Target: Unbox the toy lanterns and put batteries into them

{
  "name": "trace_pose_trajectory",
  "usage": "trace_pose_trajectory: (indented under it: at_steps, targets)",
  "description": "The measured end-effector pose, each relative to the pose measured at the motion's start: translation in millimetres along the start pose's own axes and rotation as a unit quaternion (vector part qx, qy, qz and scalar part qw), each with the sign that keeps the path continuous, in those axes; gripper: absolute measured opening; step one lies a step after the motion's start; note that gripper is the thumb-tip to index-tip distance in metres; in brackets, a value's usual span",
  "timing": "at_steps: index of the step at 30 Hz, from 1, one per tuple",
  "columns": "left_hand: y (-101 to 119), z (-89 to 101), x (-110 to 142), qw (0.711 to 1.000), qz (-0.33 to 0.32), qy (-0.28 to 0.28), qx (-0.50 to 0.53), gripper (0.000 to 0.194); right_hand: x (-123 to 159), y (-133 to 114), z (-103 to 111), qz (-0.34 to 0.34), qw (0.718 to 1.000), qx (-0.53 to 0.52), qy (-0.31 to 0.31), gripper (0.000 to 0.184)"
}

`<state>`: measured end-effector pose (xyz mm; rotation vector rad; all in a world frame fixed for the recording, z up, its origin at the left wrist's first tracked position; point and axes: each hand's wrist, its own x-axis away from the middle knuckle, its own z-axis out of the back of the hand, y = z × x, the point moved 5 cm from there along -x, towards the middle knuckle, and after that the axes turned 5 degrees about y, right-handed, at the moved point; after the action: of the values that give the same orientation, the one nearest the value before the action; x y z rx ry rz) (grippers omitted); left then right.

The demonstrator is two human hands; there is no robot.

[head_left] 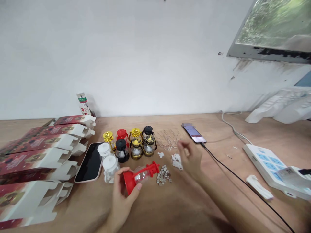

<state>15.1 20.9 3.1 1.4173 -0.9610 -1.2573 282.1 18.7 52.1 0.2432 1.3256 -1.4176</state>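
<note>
The left hand [121,195] grasps a red lantern [141,176] tilted nearly sideways over a tabletop [155,212], beside small silver discs [163,175]. The right hand [191,159] curls near thin bent wires [167,139] and white pieces [177,161]; whether it grips anything cannot be told. Beyond stand gold, black, red and white lanterns [136,151], with a dark-screened phone [89,163] and red cartons [40,158] farther left.

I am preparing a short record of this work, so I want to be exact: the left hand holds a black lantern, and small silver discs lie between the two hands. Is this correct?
Not quite: the head view shows the left hand holding a red lantern, not a black one. Small silver discs do lie between the two hands.
</note>
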Motion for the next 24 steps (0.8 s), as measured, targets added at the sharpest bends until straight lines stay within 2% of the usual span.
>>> trace_pose_trajectory:
  at_steps: [1, 2, 5, 7, 10, 14, 19, 22, 24]
  targets:
    - [0.8, 0.2, 2.2, 1.000, -0.020, -0.011, 0.004, 0.046, -17.2, 16.8, 2.2, -0.019, 0.999, 0.025, 0.010, 0.021]
    - [1.7, 0.0, 4.7, 0.999, -0.042, -0.027, 0.004, 0.047, -34.5, 35.6, 1.5, -0.047, 0.995, 0.092, -0.008, 0.023]
    - [7.3, -2.0, 11.9, 0.989, -0.127, -0.075, -0.010, 0.048, -77.7, 80.4, -0.2, -0.076, 0.984, 0.157, -0.027, 0.022]
    - [12.7, -2.3, 14.9, 0.977, -0.192, -0.088, -0.023, 0.048, -92.0, 99.7, -5.9, -0.072, 0.978, 0.188, -0.049, 0.020]
    - [19.7, -0.3, 15.7, 0.959, -0.267, -0.080, -0.056, 0.045, -91.8, 115.1, -20.8, -0.044, 0.969, 0.219, -0.103, 0.017]
    - [30.6, 3.2, 18.3, 0.918, -0.372, -0.066, -0.118, 0.048, -74.6, 124.4, -36.6, -0.012, 0.954, 0.242, -0.178, 0.019]
    - [41.0, 7.3, 19.7, 0.891, -0.435, -0.025, -0.130, 0.059, -68.3, 125.5, -32.2, 0.006, 0.943, 0.254, -0.216, 0.018]
    - [41.2, 4.1, 18.2, 0.884, -0.447, -0.065, -0.116, 0.060, -71.4, 111.8, -26.0, 0.012, 0.950, 0.242, -0.197, 0.018]
    - [39.8, 2.5, 17.0, 0.885, -0.444, -0.100, -0.100, 0.054, -67.2, 90.8, -23.5, 0.019, 0.960, 0.220, -0.174, 0.019]
